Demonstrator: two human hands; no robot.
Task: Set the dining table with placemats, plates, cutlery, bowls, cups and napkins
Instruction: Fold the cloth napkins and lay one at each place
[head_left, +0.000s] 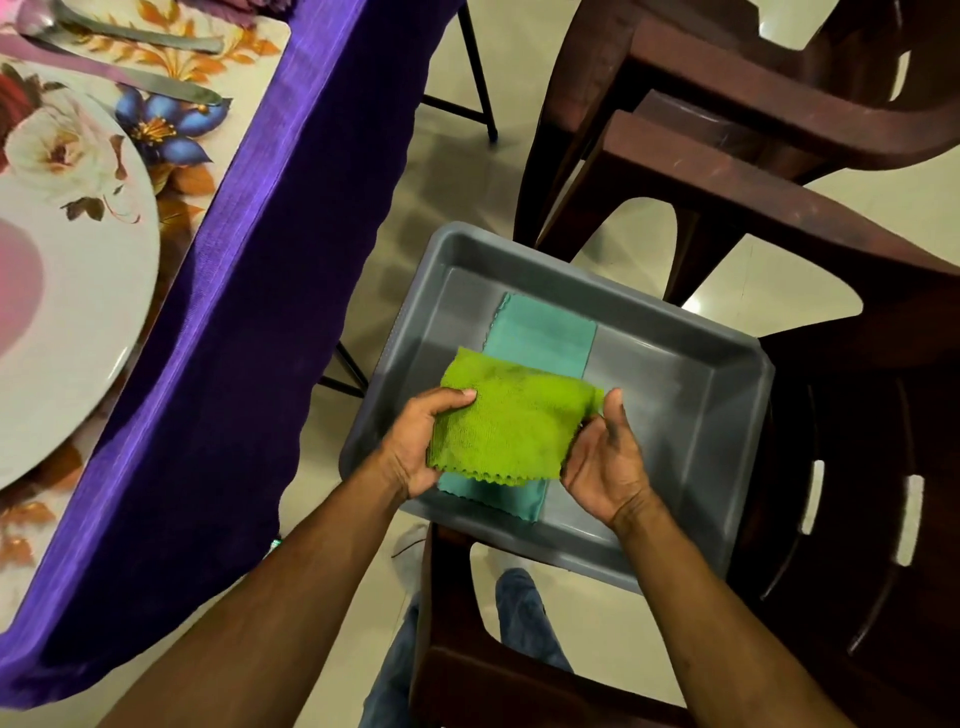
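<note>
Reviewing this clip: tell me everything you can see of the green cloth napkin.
The green napkin is a lime, fuzzy, towel-like cloth with a zigzag-cut lower edge, apparently folded to a rough rectangle. It is held over the grey tub, which rests on a brown chair, and it partly covers a teal cloth lying in the tub. The left hand grips its left edge, thumb on top; the right hand holds its right edge.

A table draped in a purple tablecloth (218, 322) runs along the left. A floral placemat (171, 192) lies on it, bearing a white plate (78, 291) with a flower print, and a spoon (119, 31) and a knife (166, 88) beside the plate. To the right, a brown plastic chair (841, 467) carries a grey tub (675, 364), inside which a teal cloth (540, 338) lies flat.
</note>
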